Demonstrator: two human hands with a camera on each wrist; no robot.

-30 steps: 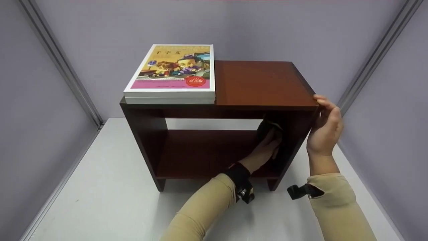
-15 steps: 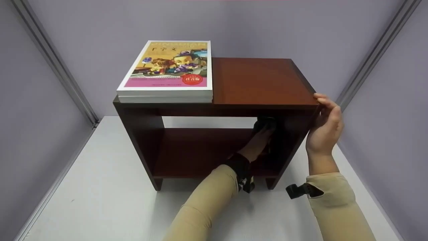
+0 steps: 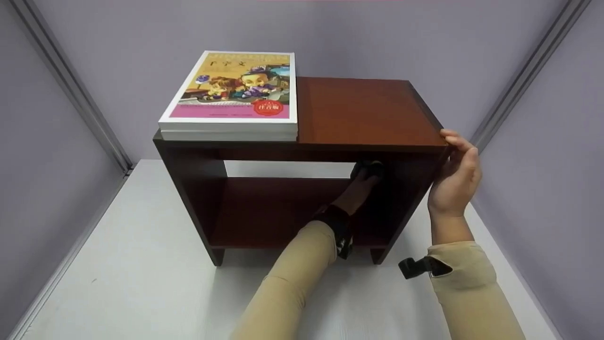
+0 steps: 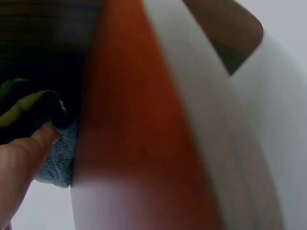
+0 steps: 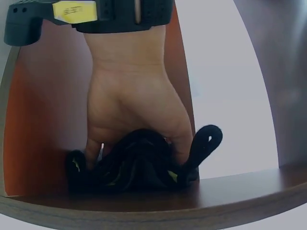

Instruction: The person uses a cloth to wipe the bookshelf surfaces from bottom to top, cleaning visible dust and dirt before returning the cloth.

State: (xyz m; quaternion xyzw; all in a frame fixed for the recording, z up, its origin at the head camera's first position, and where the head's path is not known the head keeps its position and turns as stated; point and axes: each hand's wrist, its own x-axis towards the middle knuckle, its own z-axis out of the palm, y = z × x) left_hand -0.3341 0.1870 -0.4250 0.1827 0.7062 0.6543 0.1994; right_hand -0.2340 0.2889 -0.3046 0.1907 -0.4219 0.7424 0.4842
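A dark red-brown wooden shelf unit (image 3: 363,111) stands on the white floor. My left hand (image 3: 351,196) reaches inside its open compartment and holds a bunched dark cloth (image 3: 357,171) high up near the right side panel. In the left wrist view the cloth (image 4: 57,155) shows a grey fluffy side and a yellow-green edge, against the red panel (image 4: 127,139). From the right wrist view, the folded black cloth (image 5: 144,167) hides most of the fingers of the left hand (image 5: 132,96). My right hand (image 3: 455,182) rests against the outer right side, fingertips at the top corner.
A stack of books (image 3: 231,94) lies on the left half of the shelf top, with an illustrated cover uppermost. Grey-lilac walls (image 3: 363,38) with metal corner posts (image 3: 533,71) enclose the place. A lower board (image 3: 264,208) spans the compartment.
My left hand with the cloth has moved deeper into the compartment, towards the back. The shelf and books appear slightly higher and further left in view. The right hand keeps its place at the corner.
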